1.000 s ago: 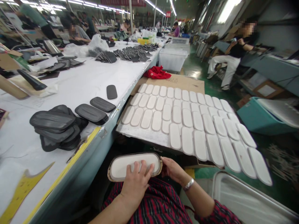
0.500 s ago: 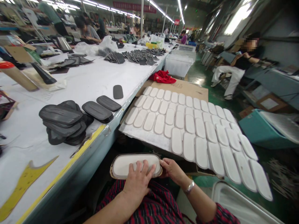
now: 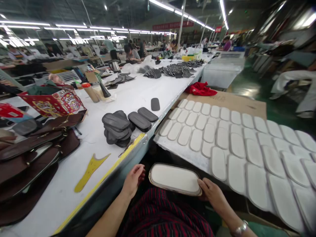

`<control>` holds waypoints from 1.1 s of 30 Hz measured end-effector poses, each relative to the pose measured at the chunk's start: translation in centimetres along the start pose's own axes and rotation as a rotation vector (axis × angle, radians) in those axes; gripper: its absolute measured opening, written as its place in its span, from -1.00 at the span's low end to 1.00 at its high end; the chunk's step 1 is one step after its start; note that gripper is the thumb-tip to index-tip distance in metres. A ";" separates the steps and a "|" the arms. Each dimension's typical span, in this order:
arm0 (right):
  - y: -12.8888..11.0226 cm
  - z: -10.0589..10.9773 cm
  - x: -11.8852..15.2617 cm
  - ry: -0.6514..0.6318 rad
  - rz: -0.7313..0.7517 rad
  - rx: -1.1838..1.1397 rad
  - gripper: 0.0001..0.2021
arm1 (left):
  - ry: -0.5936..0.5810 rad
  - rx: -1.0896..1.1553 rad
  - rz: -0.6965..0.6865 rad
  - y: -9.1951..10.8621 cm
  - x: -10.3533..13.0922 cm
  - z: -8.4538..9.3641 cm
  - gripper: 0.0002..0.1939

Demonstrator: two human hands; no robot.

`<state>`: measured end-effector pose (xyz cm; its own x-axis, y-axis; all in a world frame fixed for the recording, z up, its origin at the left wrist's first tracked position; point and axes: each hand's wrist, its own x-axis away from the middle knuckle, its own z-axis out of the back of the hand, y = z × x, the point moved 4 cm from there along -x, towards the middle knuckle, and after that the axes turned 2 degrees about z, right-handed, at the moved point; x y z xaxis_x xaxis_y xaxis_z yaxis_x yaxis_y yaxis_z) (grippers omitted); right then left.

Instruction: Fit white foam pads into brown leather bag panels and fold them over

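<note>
My right hand grips the right end of an oval panel, which has a white face and a brown-grey rim. The panel lies level above my lap, its white face up. Off the panel's left end, my left hand hangs apart from it, fingers loosely bent and nothing visible in them. On the table to the left is a pile of dark grey oval pieces. Beside it lie a smaller stack of the same pieces and single ones.
Rows of white oval panels cover a low board at my right. A yellow template, brown leather bags and a red patterned box are on the table. A red cloth lies at the board's far end. People work farther back.
My left hand has lifted off the panel's white face and moved to its left. My right hand still holds the panel's right end. The view has turned left, showing the bags.
</note>
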<state>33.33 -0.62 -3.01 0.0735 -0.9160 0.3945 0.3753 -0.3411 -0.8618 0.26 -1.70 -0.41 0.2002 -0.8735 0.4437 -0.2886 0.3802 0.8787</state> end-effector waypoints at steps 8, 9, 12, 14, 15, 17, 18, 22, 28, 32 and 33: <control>-0.5 0.3 0.3 -0.063 -0.178 -0.188 -0.61 | -0.376 0.080 0.233 -2.0 -1.4 -3.3 -0.62; -0.6 0.1 0.3 -0.059 -0.186 -0.204 -0.61 | -0.387 0.006 0.215 -1.4 -1.5 -3.3 -0.63; -0.9 -0.1 0.4 0.023 -0.121 -0.128 -0.59 | -0.368 -0.329 0.132 0.4 -2.2 -2.6 -0.67; -1.2 0.0 0.6 0.088 -0.051 -0.017 -0.60 | -0.351 -0.589 0.046 1.5 -2.7 -2.0 -0.68; -1.4 0.2 0.7 0.113 -0.020 0.045 -0.61 | -0.341 -0.703 -0.008 2.1 -2.9 -1.8 -0.68; -1.9 0.9 0.8 0.166 0.037 0.169 -0.63 | -0.315 -0.869 -0.136 3.1 -3.1 -1.8 -0.63; -2.4 1.4 0.7 0.197 0.076 0.224 -0.65 | -0.298 -0.926 -0.206 3.6 -3.0 -2.3 -0.58; -6.0 3.1 -0.7 0.170 0.345 0.416 -0.75 | -0.296 -1.097 -0.558 5.2 -2.0 -7.8 -0.57; -10.6 1.9 -3.4 -0.271 0.569 0.855 -0.77 | -0.577 -1.302 -0.544 3.8 -2.9 -16.7 -0.60; -11.1 1.1 -4.0 -0.374 0.611 1.062 -0.80 | -0.670 -1.387 -0.369 3.2 -4.0 -17.3 -0.58; -10.9 1.0 -4.0 -0.357 0.625 1.091 -0.81 | -0.678 -1.399 -0.353 3.3 -4.0 -17.3 -0.59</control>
<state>29.90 7.00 5.11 0.6834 -0.6924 0.2316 0.7276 0.6195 -0.2948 14.69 8.27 3.78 -0.4774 -0.7968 0.3704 0.8052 -0.2279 0.5474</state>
